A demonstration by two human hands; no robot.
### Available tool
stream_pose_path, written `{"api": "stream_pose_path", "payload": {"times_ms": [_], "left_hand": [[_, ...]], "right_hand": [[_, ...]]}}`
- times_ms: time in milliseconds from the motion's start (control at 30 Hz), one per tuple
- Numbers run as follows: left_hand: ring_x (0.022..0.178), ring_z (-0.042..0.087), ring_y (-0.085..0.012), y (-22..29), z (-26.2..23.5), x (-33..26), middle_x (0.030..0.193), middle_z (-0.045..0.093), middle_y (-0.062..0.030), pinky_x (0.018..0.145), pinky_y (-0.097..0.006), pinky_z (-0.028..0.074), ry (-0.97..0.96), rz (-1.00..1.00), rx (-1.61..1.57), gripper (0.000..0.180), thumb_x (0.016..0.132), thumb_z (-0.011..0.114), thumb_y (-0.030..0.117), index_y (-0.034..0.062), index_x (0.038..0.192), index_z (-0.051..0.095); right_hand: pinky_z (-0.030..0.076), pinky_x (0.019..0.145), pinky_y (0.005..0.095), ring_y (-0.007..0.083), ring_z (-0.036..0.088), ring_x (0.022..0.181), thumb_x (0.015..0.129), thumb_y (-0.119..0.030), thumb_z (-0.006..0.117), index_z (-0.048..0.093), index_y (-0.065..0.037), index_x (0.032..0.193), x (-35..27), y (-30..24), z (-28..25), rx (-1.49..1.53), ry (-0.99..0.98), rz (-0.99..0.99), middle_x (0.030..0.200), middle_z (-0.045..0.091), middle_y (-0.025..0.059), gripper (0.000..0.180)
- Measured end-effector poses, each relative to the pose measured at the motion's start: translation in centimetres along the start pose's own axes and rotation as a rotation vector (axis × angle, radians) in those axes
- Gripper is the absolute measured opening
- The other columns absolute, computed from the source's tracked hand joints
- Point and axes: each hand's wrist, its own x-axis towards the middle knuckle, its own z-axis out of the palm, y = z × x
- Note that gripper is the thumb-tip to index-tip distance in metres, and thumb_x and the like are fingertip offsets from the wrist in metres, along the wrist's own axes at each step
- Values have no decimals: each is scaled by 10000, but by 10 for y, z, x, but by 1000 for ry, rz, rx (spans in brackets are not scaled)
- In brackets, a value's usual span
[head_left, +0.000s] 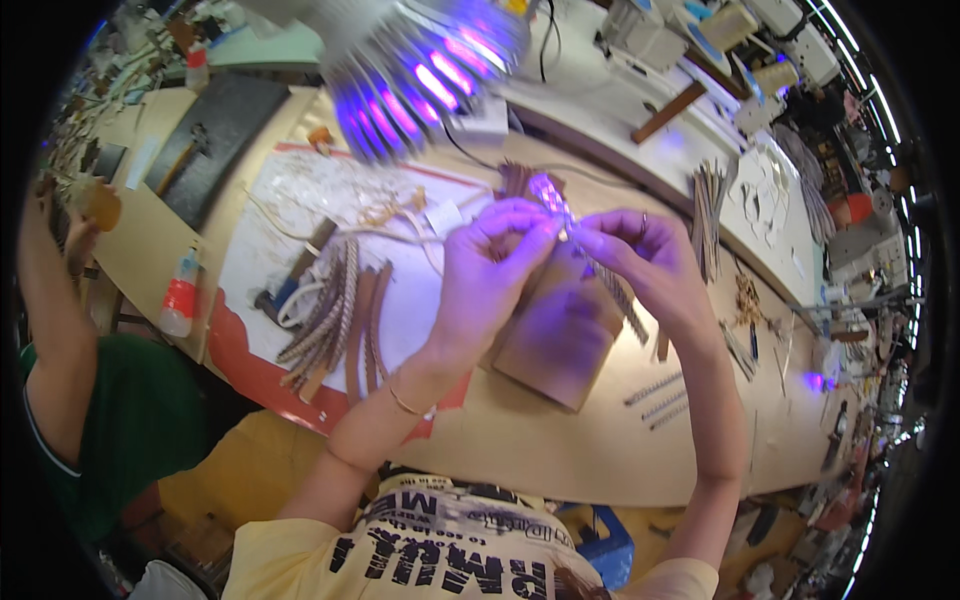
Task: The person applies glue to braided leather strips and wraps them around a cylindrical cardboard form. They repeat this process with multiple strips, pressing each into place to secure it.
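Left hand (490, 265): fingers pinched shut on the braided leather strip (612, 290), at its upper end.
Right hand (640, 255): fingers pinched shut on the same end, touching the left.
Strip location: held above a brown leather piece (555, 345) on the bench (560, 450).
Handling: judged light, limp, flexible; grip the end firmly.
Nearby: loose braided strips (330, 320).

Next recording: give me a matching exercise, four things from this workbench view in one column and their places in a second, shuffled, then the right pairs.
Things:
1. purple-glowing lamp head
2. clear squeeze bottle with red label
3. bundle of brown braided leather strips
4. narrow braided strip

Places:
A. pinched between left hand and right hand
B. on the white mat, left of the hands
C. overhead at the top of the view
D. at the bench's left edge

Pairs: 1-C, 2-D, 3-B, 4-A
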Motion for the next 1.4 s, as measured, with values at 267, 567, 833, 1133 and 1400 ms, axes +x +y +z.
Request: {"api": "stream_pose_path", "payload": {"times_ms": [267,567,833,1133,1400], "left_hand": [[982,565,-82,-40,-15,-40,1069,589,-30,848,-223,461,-96,-337,524,368,951,642,253,-37,1177,643],[989,621,-224,-68,2,-48,1108,616,-138,855,-311,498,-97,-4,728,326,836,755,223,-44,1017,704],[889,615,-97,-54,-9,-30,1002,689,-48,798,-236,484,-21,-572,-104,188,911,674,134,1,1040,712],[950,656,-152,-52,-26,-25,1057,700,-83,882,-296,488,-31,-560,-434,226,952,600,109,7,1143,662],[883,607,-83,-47,-26,-23,981,689,-42,807,-237,472,-39,-576,-442,236,960,597,132,-11,1136,664]], "right_hand": [[488,674,210,62,605,709,929,-191,661,679,2,970,-30,21,-32,-18,-4,221,802,671,14,197],[474,748,256,106,582,745,932,-227,646,648,-23,950,-62,75,-49,209,-29,353,799,635,19,205],[467,692,245,95,582,719,952,-225,625,638,-17,935,-51,51,-44,68,-25,294,777,632,26,209],[431,650,204,45,548,750,981,-250,594,643,-28,1002,-14,37,-10,-116,-129,263,831,612,-29,228],[416,635,201,38,487,706,999,-262,565,617,-32,980,-8,33,-7,-177,-139,271,795,556,-47,237]]}}
